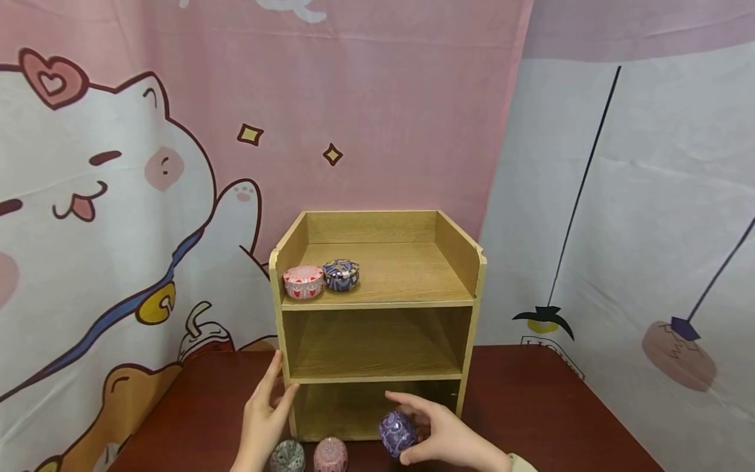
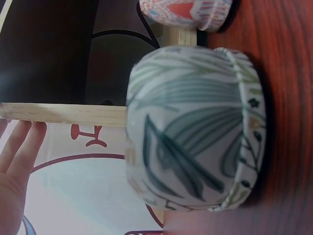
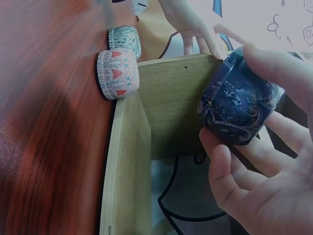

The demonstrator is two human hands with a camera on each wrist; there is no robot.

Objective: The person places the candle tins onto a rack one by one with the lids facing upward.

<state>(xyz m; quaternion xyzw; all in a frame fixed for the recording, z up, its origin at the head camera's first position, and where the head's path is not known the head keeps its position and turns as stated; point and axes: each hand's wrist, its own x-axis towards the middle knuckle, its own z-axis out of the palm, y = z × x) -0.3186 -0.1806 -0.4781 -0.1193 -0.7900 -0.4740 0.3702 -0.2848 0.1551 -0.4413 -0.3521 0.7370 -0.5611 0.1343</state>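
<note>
My right hand (image 1: 445,434) grips a small round purple tin (image 1: 395,432) with a swirling pattern, in front of the bottom level of a wooden shelf (image 1: 377,305). In the right wrist view the same tin (image 3: 239,100) looks dark blue, pinched between thumb and fingers. My left hand (image 1: 262,416), its fingers extended, rests against the shelf's left side near the lower levels. Close by that hand on the table stand a green-and-white leaf-patterned tin (image 2: 195,129) and a pink patterned tin (image 1: 331,455).
On the shelf's top level, at the left, sit a pink-and-red tin (image 1: 303,282) and a blue-and-yellow tin (image 1: 341,275), side by side. The shelf stands on a dark red table (image 1: 531,406). Behind it hangs a cartoon-printed cloth (image 1: 383,98).
</note>
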